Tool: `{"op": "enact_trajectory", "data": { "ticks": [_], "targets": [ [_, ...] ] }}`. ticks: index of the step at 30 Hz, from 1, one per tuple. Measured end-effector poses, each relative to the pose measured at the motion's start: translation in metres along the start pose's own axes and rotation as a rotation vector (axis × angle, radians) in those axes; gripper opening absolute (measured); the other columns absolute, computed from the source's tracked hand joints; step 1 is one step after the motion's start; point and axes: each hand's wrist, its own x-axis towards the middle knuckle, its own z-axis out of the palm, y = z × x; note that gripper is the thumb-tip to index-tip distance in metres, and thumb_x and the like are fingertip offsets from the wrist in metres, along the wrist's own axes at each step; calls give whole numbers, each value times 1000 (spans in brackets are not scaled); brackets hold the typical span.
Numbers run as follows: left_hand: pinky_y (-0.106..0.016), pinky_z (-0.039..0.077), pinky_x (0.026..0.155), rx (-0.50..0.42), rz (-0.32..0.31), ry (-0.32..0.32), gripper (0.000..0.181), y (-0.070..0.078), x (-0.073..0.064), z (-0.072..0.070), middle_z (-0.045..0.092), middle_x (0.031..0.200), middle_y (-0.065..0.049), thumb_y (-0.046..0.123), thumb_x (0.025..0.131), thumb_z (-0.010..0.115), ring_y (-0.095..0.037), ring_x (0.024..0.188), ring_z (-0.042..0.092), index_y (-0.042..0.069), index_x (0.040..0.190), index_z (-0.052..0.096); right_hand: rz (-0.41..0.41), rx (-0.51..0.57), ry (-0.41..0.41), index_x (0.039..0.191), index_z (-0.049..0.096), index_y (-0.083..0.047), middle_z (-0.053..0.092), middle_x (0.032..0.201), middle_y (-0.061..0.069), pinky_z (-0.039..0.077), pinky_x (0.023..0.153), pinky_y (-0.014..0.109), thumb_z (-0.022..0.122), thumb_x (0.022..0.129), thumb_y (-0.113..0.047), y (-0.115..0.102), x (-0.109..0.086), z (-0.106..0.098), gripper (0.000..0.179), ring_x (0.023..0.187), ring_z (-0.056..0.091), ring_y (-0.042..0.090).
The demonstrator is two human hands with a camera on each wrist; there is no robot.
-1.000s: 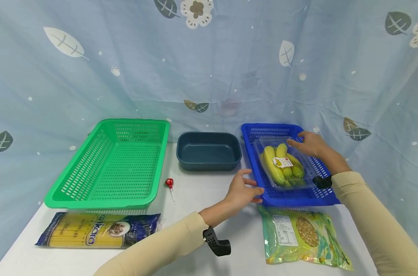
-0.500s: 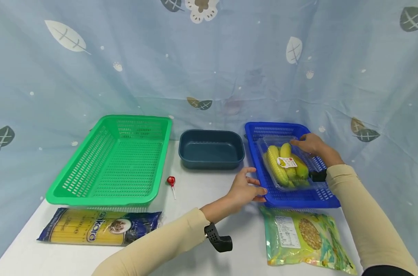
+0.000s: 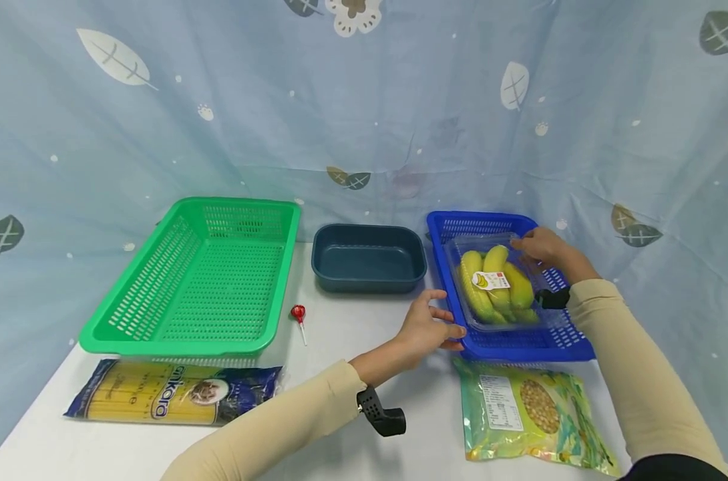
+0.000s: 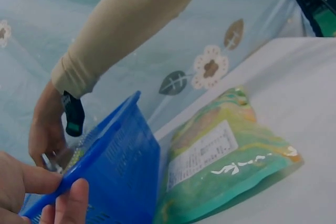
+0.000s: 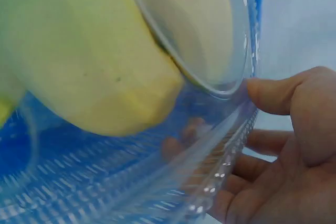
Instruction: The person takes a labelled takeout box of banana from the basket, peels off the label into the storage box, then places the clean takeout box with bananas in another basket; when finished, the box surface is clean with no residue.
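Note:
A clear plastic box of yellow bananas (image 3: 490, 280) with a small white label lies inside the blue basket (image 3: 502, 347). My right hand (image 3: 544, 248) pinches the far right edge of the box. In the right wrist view the thumb (image 5: 268, 95) lies on the box's ridged rim (image 5: 223, 169), with fingers behind the clear wall. My left hand (image 3: 427, 327) grips the left side of the basket. Close up in the left wrist view, its thumb and fingers (image 4: 73, 200) straddle the basket's rim.
A yellow-green bag (image 3: 535, 417) lies in front of the blue basket. A dark blue bin (image 3: 369, 284) stands mid-back, with a red lollipop (image 3: 298, 314) before it. At left are a green basket (image 3: 228, 287) and a spaghetti pack (image 3: 171, 394). A patterned curtain (image 3: 364, 107) hangs behind.
Over the last half second the box of bananas has turned and shifted slightly left in the basket, with my right hand on its edge. My left hand has kept its place at the basket rim.

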Motion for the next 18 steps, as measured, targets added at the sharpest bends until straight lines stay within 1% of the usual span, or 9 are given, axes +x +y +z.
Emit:
{"op": "enact_trajectory", "data": {
  "ticks": [3, 4, 6, 9, 11, 13, 16, 18],
  "targets": [
    [-36, 61, 62, -5, 2, -3, 71, 0, 0, 1, 56, 98, -14, -18, 80, 73, -22, 69, 67, 8, 140, 45, -20, -30, 62, 134, 37, 27, 62, 78, 22, 60, 70, 48, 46, 106, -27, -2, -7, -4, 62, 79, 66, 32],
    [-36, 61, 62, -6, 4, -4, 71, -1, 0, 1, 56, 98, -14, -18, 80, 73, -22, 69, 67, 7, 140, 46, -28, -43, 91, 133, 40, 26, 63, 80, 23, 59, 69, 48, 47, 106, -28, -3, -10, -6, 61, 77, 66, 33],
    [-36, 61, 62, -4, 9, -10, 72, -1, 0, 0, 56, 99, -14, -18, 80, 73, -22, 70, 67, 7, 141, 45, -53, -73, 159, 131, 42, 26, 63, 88, 26, 59, 65, 48, 48, 105, -29, -5, -17, -9, 61, 74, 65, 33],
    [-35, 61, 63, -4, 14, -14, 72, -3, 0, -1, 56, 100, -14, -18, 80, 72, -22, 71, 67, 6, 142, 44, -70, -94, 244, 131, 42, 25, 56, 103, 37, 59, 63, 48, 48, 104, -33, -9, -29, -14, 64, 70, 65, 35],
    [-35, 61, 63, -5, 14, -10, 72, -3, 1, -1, 56, 100, -15, -18, 80, 72, -22, 71, 67, 6, 141, 44, -76, -78, 278, 135, 38, 24, 50, 115, 42, 59, 64, 49, 47, 104, -36, -11, -38, -18, 68, 74, 66, 39],
    [-35, 61, 63, -9, 13, -2, 71, -3, 1, -1, 56, 99, -15, -17, 80, 73, -22, 72, 67, 7, 141, 45, -70, -47, 299, 139, 34, 22, 44, 123, 45, 59, 66, 50, 45, 104, -40, -13, -46, -23, 73, 81, 66, 43],
    [-36, 61, 62, -12, 10, 6, 70, -3, 1, -1, 56, 98, -15, -17, 80, 74, -22, 72, 67, 8, 140, 46, -66, 17, 335, 144, 29, 20, 44, 126, 45, 60, 69, 49, 45, 104, -46, -12, -59, -29, 79, 94, 63, 48],
    [-36, 61, 62, -9, 11, 6, 70, -3, 1, 0, 56, 98, -15, -16, 80, 74, -22, 72, 67, 7, 140, 46, -59, 60, 369, 146, 27, 19, 46, 125, 44, 60, 68, 45, 44, 102, -50, -12, -67, -32, 84, 100, 60, 49]
  ]
}}
